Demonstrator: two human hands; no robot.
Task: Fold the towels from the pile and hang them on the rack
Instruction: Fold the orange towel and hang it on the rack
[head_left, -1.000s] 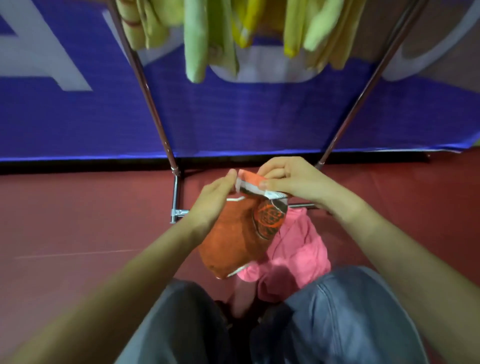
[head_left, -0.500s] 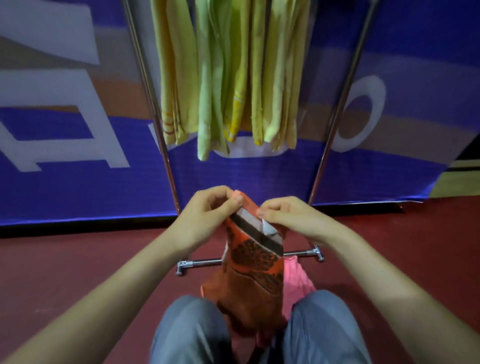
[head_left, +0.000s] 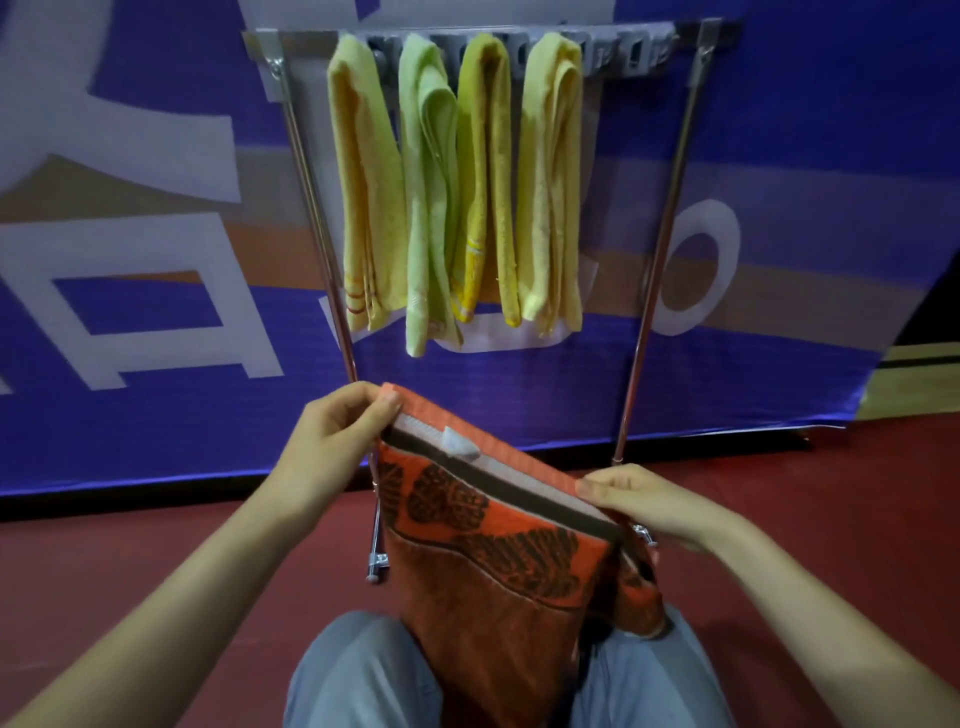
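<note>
The red floor (head_left: 156, 571) bears the metal rack (head_left: 656, 270).

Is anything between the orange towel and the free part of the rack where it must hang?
Nothing visible is in the way. The left hand and right hand hold the orange towel below the rack; four hung towels fill the left part of its bar, and the right part is bare.

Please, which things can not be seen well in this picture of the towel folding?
The pile: in the head view the orange towel and the knees cover the floor there; none shows.
Lower edge of the towel: head view, hidden between the knees.
Foot bar of the rack: head view, mostly behind the towel.
The white tag: head view, too small to read.
Lettering on the banner: cut off by the left and top edges.
</note>
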